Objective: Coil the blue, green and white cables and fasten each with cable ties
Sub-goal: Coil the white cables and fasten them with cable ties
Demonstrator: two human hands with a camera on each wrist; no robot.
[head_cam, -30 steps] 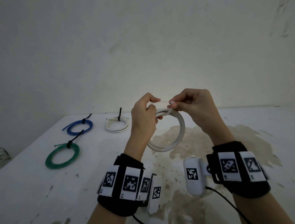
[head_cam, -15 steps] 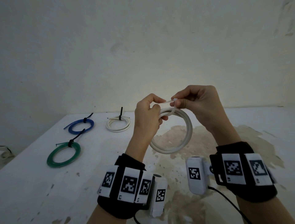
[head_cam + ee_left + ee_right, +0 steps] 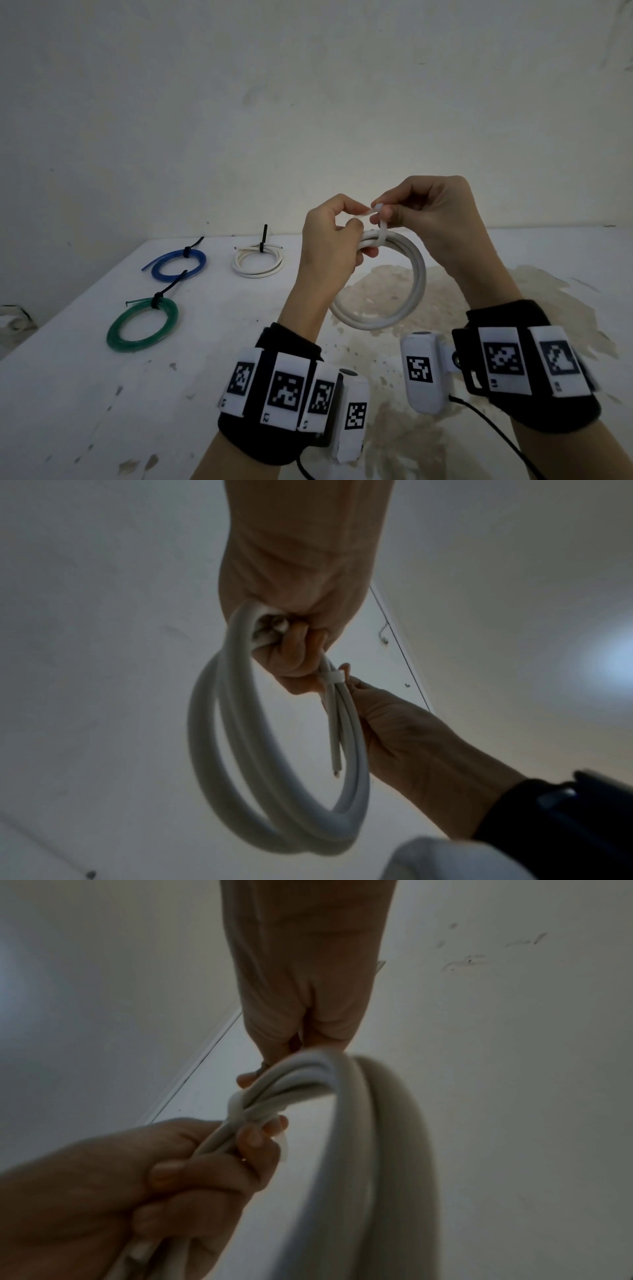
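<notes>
I hold a thick white cable coil upright above the table. My left hand curls its lower fingers round the top of the coil, while thumb and forefinger pinch one end of a white cable tie. My right hand pinches the tie's other end just above the coil. The tie loops round the bundled strands. In the left wrist view the tie crosses the coil beside my fingers. The right wrist view shows the tie on the coil, blurred.
On the white table, at the far left, lie a blue coil, a green coil and a thinner white coil, each bound with a black tie. A brown stain marks the table under my hands. A bare wall stands behind.
The tie, earlier a thin strip stretched between my two hands, now loops down round the coil. Both hands and the coil have shifted slightly right.
</notes>
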